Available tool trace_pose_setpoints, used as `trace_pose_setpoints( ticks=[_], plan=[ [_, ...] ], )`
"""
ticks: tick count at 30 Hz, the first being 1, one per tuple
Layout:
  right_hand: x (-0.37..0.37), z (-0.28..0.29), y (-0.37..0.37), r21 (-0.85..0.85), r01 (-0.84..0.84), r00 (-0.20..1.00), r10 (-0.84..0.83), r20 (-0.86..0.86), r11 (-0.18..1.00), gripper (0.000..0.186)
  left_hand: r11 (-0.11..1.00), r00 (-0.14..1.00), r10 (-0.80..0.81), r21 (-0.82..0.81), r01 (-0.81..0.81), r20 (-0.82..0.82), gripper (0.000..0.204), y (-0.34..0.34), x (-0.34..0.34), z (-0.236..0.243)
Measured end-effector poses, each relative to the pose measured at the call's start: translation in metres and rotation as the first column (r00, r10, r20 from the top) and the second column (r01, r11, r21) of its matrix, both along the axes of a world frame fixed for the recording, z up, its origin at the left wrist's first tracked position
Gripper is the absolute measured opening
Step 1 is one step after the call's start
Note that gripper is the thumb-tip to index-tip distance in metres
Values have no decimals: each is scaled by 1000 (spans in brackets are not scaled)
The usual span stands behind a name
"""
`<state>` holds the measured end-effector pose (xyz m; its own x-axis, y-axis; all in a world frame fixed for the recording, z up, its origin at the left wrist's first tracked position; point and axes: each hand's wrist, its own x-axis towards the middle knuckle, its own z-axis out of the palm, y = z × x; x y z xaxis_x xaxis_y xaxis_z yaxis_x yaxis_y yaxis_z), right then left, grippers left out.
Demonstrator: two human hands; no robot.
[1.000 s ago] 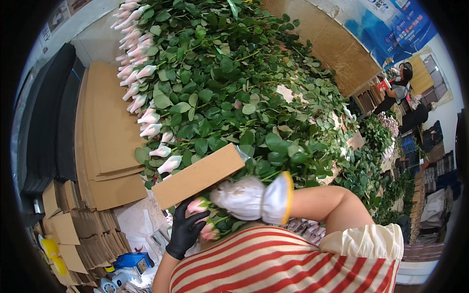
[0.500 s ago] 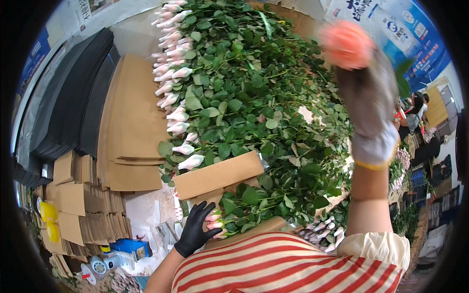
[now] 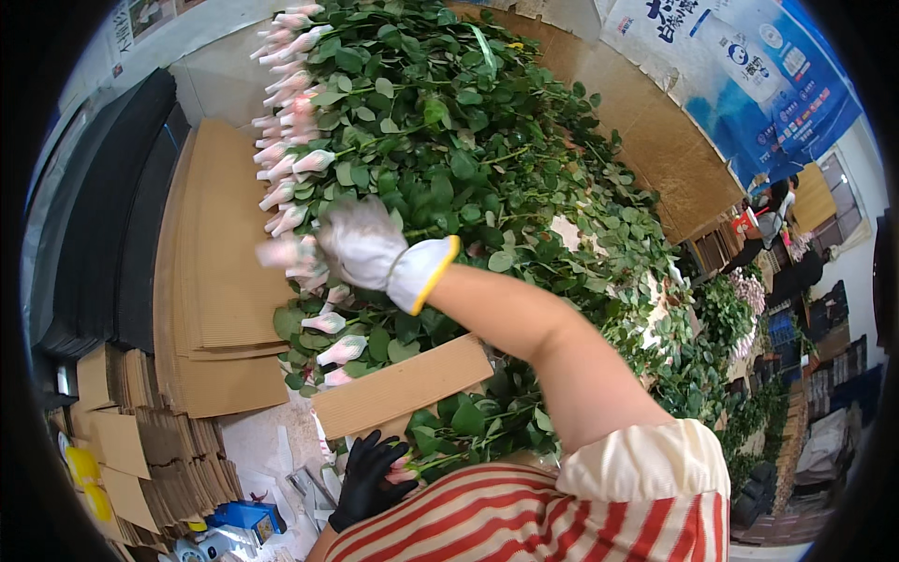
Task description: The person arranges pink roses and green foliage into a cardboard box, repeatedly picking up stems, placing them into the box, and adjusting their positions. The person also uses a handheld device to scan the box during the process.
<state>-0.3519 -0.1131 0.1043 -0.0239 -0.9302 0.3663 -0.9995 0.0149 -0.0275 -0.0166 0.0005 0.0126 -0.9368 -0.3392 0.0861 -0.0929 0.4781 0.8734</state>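
My right hand (image 3: 361,245), in a white glove with a yellow cuff edge, reaches across the heap of leafy rose stems (image 3: 468,178) to the row of bud heads. Motion blurs its fingers. A smeared pale pink rose (image 3: 279,253) in a white net sleeve juts from its fingertips and appears gripped. Low in front of me, my left hand (image 3: 367,482), in a black glove, curls over a few pink roses (image 3: 401,471), which it partly hides. Just above them lies a strip of corrugated cardboard (image 3: 403,384).
Large cardboard sheets (image 3: 234,253) and black sheets (image 3: 122,206) stand at the left, above stacks of smaller cardboard pieces (image 3: 187,450). A blue box (image 3: 248,518) sits at lower left. A cardboard wall (image 3: 674,169) borders the heap. Other people (image 3: 770,208) are far right.
My right hand has swung from the upper right to the buds on the left; the open coral rose is no longer in it. My left hand stays by the pink roses. The view has shifted.
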Motion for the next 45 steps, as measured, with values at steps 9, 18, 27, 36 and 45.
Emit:
trace_pose_setpoints(
  ticks=[9,18,27,36,45],
  plan=[
    [-109,198,69,-549,2,805,324,497,836,22,996,999,-43,-82,43,-6,65,-5,-3,6],
    [-16,62,32,330,-78,943,-38,330,941,20,995,996,-79,-59,81,31,63,-3,-6,9],
    [8,-51,-21,-290,222,952,-142,272,931,21,998,998,56,-18,-56,-1,53,-1,1,0],
    [-63,110,35,-37,178,964,-167,205,983,22,995,998,-41,-96,36,-49,60,-4,1,0],
    [-75,229,88,-94,207,674,-73,735,974,53,989,995,-93,-119,89,-26,60,-5,-5,0]
  ],
)
